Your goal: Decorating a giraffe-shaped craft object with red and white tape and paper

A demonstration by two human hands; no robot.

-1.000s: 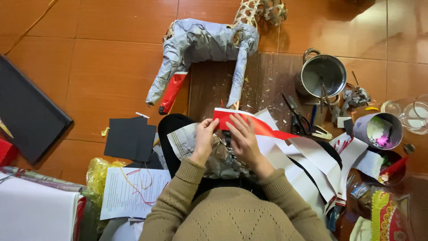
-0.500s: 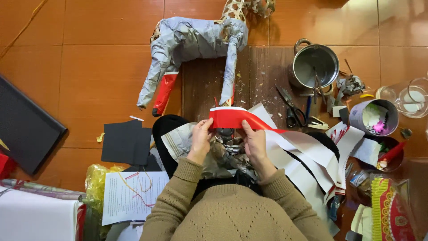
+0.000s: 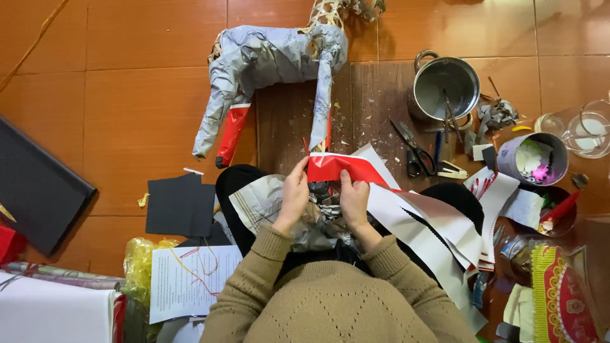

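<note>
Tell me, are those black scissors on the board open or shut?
Shut: the scissors lie flat on the wooden board, blades together in one line.

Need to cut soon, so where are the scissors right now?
In the head view, the scissors lie on the wooden board, right of the hands, just below the metal pot.

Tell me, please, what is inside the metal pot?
The metal pot holds thin stick-like tools leaning over its rim. Its grey inside looks otherwise bare; the bottom under the tools is covered.
</note>
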